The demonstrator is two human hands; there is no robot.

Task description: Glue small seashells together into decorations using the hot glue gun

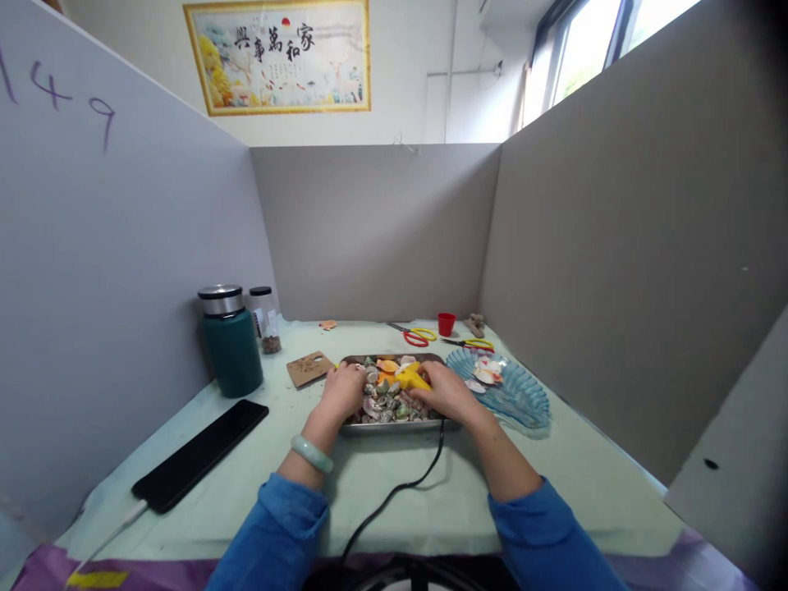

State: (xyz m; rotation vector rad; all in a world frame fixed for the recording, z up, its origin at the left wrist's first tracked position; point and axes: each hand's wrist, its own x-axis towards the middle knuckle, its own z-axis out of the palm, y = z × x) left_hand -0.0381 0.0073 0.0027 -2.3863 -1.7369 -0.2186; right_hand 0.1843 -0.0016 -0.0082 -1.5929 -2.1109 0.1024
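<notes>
A metal tray [394, 423] full of small shells sits in the middle of the table. My right hand [448, 392] is closed round a yellow glue gun [411, 378] that points left over the tray; its black cord [394, 491] runs back toward me. My left hand [342, 392], with a pale green bangle on the wrist, rests over the tray's left side, fingers curled down among the shells. What it pinches, if anything, is hidden.
A blue shell-shaped glass dish [523, 398] with shell pieces lies right of the tray. Two scissors [415, 335] and a red cup [446, 323] lie behind. A green flask [231, 341], a jar [264, 320], a card [309, 368] and a phone [200, 454] are at the left. Grey partitions enclose the table.
</notes>
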